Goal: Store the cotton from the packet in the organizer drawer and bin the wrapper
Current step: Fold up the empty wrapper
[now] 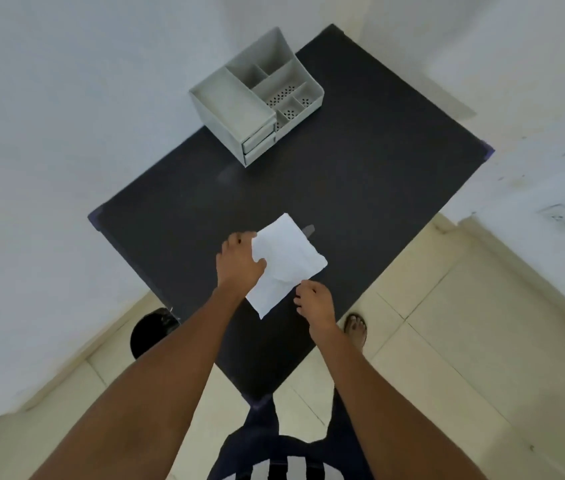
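A white cotton packet [286, 261] is held just above the near part of the black table [360, 188]. My left hand [239, 261] grips its left edge with thumb and fingers. My right hand [315, 299] pinches its lower right edge. A grey organizer [257, 98] stands at the far left corner of the table, with open compartments on top. Two small drawers [258, 142] sit in its near face, both pushed in.
A black bin [151, 330] stands on the floor left of the table, partly hidden by my left forearm. White walls close in on the left and far sides. My sandalled foot [355, 329] rests on the beige tiles at the table's right edge.
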